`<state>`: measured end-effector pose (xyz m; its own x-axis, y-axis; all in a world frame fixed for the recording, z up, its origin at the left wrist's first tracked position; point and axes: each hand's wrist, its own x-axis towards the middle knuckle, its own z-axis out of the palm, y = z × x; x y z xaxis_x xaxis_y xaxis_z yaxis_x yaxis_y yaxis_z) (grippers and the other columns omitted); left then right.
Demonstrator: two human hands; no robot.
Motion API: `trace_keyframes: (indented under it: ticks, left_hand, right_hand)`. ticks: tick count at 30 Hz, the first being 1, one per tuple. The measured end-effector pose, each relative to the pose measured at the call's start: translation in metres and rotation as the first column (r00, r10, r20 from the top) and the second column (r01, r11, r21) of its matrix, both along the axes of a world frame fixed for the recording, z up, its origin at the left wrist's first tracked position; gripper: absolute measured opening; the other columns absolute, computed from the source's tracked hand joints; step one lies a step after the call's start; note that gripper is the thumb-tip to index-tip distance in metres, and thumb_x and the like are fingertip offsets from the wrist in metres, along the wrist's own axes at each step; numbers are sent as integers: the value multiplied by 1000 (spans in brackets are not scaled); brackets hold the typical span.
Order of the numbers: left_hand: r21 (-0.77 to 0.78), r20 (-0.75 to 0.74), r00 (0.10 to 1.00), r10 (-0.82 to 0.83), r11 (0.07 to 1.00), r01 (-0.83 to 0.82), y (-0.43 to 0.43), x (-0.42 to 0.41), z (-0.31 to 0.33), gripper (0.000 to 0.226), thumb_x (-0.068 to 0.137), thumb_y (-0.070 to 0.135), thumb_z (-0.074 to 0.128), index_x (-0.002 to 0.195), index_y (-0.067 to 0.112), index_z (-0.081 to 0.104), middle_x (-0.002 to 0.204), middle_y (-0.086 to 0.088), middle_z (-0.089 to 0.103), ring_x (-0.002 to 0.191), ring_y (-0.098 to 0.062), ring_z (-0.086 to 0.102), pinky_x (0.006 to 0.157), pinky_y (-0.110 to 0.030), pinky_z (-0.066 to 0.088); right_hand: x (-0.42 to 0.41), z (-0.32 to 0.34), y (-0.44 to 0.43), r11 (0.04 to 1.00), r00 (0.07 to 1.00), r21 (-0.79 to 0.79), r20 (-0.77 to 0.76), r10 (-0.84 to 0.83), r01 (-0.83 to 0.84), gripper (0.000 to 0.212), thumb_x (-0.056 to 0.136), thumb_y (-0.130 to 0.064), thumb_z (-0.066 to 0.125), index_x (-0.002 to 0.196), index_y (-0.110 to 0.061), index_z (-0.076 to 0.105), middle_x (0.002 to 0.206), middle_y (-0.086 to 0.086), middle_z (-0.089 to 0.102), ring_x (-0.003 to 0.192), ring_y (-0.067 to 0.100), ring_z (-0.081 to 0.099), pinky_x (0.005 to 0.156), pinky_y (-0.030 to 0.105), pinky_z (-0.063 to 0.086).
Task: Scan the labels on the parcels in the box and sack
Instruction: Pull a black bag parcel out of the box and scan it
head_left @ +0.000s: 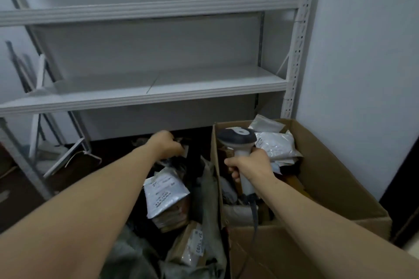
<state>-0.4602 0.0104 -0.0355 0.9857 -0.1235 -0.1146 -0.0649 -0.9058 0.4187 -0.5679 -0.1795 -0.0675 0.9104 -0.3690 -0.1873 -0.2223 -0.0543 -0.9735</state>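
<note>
The work stood at the sack [212,197], which sat open just left of the cardboard box [335,172] and touched its left wall. The left hand [166,144] reached to the sack's far end, level with the box's far-left corner. Its fingers curled down onto a dark parcel [174,162], though blur hid whether they had closed on it. The right hand [249,166] hung over the box's left half, fingers wrapped tight round the handle of the scanner [238,140], whose head was aimed away from the person. A silver parcel [164,190] lay label-up left of the box, and more silver parcels [275,145] lay at the box's far end. The next move probably called for turning a label clear and swinging the scanner left onto it.
</note>
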Motion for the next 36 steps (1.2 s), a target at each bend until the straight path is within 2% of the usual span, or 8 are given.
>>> trace_keyframes:
  ticks: [4, 10, 16, 21, 25, 28, 31, 36]
  left_hand:
    - [-20, -715, 696, 63, 994, -110, 30, -15, -33, 86, 68, 80, 56, 130, 23, 40, 145, -8, 36, 128, -30, 41, 95, -41, 43]
    - [149, -454, 881, -133, 964, 222, 41, 24, -102, 107, 47, 93, 53, 141, 46, 35, 153, 3, 31, 138, -21, 31, 115, -37, 25]
    - [208, -388, 907, -164, 943, 259, 36, 42, -158, 95, 70, 70, 64, 145, 54, 8, 157, -4, 3, 143, -36, 7, 114, -54, 21]
    - [234, -411, 861, -300, 878, 418, 4, 52, -170, 77, 85, 53, 61, 146, 51, 15, 158, -4, -15, 145, -35, -10, 116, -55, 14]
    - [183, -487, 801, -349, 856, 484, -34, 43, -213, 75, 85, 56, 53, 150, 31, 23, 160, -3, 0, 146, -35, 1, 116, -54, 13]
    - [-130, -375, 888, -267, 963, 235, -18, 49, -202, 43, 87, 39, 56, 122, 14, 62, 132, -13, 56, 119, -30, 54, 100, -39, 45]
    - [-186, -51, 978, 202, 960, -208, 48, 67, -163, 20, 87, 17, 54, 93, 9, 71, 91, -12, 67, 89, -32, 65, 70, -31, 52]
    - [68, 91, 636, 766, 632, -772, 187, 73, -175, 42, 97, 21, 40, 136, 8, 44, 146, -18, 34, 136, -38, 27, 110, -50, 26]
  right_hand:
    - [23, -28, 9, 994, 987, 87, -153, -48, 62, 20, 74, 4, 75, 68, 1, 56, 57, 14, 60, 52, 20, 58, 56, 32, 53]
    - [71, -76, 35, 903, 952, 429, -286, 109, 25, 33, 77, 10, 67, 108, 2, 58, 98, 23, 64, 74, 32, 68, 68, 39, 59]
    - [108, -118, 62, 968, 923, 248, -363, 126, -34, 90, 33, -22, 87, 116, -3, 61, 109, 18, 67, 93, 35, 66, 79, 46, 56]
    - [133, -61, 36, 947, 994, 302, -19, -104, 105, 27, 57, 1, 80, 83, -5, 73, 87, 14, 72, 83, 32, 68, 82, 46, 56]
    - [128, -28, 27, 945, 992, 327, 125, -26, -16, 37, 62, 7, 75, 98, 4, 69, 82, 11, 71, 72, 25, 68, 75, 41, 58]
    - [119, -38, 43, 939, 988, 309, 87, 127, -148, 30, 67, 12, 71, 94, -1, 69, 81, 4, 73, 71, 17, 69, 63, 28, 55]
    - [128, -51, 76, 924, 987, 348, 27, 158, -157, 24, 70, 12, 70, 89, -3, 70, 84, 5, 72, 72, 20, 66, 62, 28, 54]
    - [148, -67, 144, 952, 972, 247, -105, 210, -179, 16, 67, 5, 76, 73, -8, 70, 93, 11, 72, 88, 29, 66, 80, 39, 53]
